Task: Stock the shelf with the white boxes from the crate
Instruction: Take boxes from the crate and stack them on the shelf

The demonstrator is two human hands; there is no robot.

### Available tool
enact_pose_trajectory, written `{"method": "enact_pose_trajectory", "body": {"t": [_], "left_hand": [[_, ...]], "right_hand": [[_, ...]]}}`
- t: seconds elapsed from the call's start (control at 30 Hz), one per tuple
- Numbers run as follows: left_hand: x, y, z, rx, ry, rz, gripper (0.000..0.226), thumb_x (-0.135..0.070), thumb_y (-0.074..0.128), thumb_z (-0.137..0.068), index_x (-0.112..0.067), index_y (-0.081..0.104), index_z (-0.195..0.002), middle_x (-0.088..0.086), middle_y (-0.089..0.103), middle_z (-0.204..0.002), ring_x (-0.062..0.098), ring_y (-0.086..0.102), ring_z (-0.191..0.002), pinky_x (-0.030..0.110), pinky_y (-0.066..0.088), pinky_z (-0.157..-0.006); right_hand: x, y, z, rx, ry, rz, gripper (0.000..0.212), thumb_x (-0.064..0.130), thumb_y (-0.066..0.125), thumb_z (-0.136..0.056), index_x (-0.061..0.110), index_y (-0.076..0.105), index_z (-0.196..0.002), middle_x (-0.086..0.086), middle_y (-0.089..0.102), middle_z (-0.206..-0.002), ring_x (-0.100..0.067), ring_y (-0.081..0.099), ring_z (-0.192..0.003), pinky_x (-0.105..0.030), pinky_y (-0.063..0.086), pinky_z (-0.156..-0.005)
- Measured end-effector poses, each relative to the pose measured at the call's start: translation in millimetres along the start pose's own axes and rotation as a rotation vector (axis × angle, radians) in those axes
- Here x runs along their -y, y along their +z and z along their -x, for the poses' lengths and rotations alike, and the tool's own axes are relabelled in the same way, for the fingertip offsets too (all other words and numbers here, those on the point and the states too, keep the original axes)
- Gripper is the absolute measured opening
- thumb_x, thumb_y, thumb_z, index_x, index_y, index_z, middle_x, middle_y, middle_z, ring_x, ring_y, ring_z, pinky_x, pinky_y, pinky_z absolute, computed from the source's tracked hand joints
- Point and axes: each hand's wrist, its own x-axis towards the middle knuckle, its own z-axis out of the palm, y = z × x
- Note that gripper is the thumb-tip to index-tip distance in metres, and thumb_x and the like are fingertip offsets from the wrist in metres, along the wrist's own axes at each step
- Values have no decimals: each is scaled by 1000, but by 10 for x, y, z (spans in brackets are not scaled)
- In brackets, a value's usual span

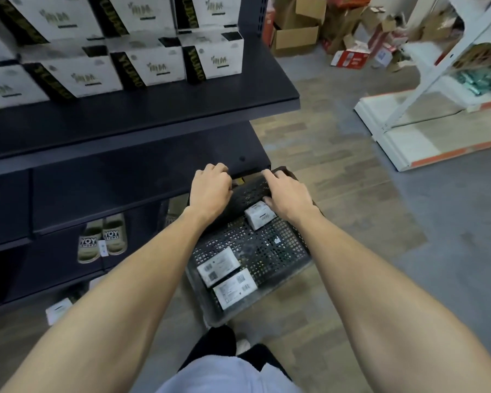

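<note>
Wood-look flooring (pixel 338 154) runs under your work area, with a dark shelf (pixel 142 109) unit at your left and a white rack (pixel 408 114) and loose cardboard cartons (pixel 298 32) at the far right. Stocked boxes (pixel 153 66), white with black-and-gold bands, stand in stacked rows on the upper shelf; a pair of sandals (pixel 102 236) sits on a lower level. Your black perforated crate (pixel 267 251) rests on the floor just right of the shelf unit, between your forearms. Your left hand (pixel 210 190) is curled closed over the crate's far rim. Your right hand (pixel 287 194) rests on the same rim, fingers bent, touching a small white box (pixel 260 215) that lies tilted against the far wall; whether it grips that box cannot be told. Two more white boxes (pixel 227 276), label side up with printed codes, lie side by side in the crate's near left corner, well apart from both hands.
</note>
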Motion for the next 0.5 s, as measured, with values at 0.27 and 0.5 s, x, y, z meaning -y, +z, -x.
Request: {"method": "enact_pose_trajectory", "body": {"t": [0.27,0.5], "left_hand": [[-98,500,-143,136,-41,69,11,-29,70,-87,-19,73,-92,2,58,-129,26,52,-112,42,41,-91],[-285,1102,-271,340,-188,92,41,-38,73,-84,-20,62,-119,3,58,-124,26,54,-111,42,45,-91]], "right_hand": [[-374,467,-168,150,81,-33,56,25,61,-94,21,32,-142,-12,51,-127,-38,60,-106,-44,49,-77],[-834,962,-412,401,121,-10,63,20,63,-93,22,29,-146,-13,47,-134,-37,56,-115,-46,48,-91]]}}
